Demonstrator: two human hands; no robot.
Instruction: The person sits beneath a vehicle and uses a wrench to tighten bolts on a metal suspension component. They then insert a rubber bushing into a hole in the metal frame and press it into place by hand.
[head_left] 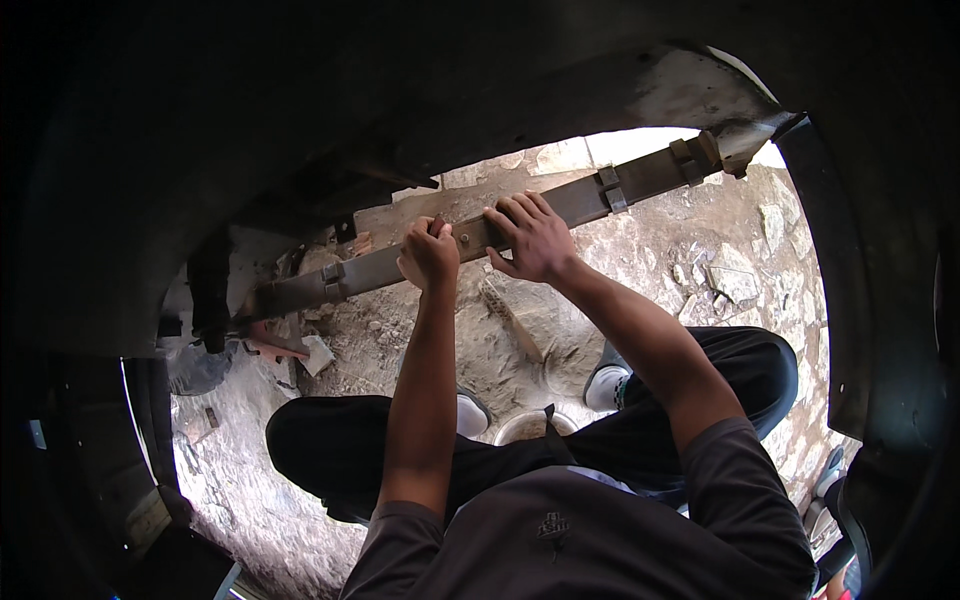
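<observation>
A long leaf spring (585,203) with clamp bands runs slantwise across the view, under a dark vehicle body. My left hand (430,255) is closed in a fist at the spring's near edge, left of its middle. A small brownish end (437,227) shows at the top of that fist; I cannot make out what it is. My right hand (535,238) lies over the spring, its fingers curled across the top and its thumb on the near side. Between the two hands, a small bolt head (464,239) stands on the spring.
Dark body panels (830,270) curve around and above me. Below lies dusty ground with stones (735,280) and a long narrow piece (515,320). My bent knees (330,440) are close beneath the arms. Another person's shoe (830,472) shows at the lower right.
</observation>
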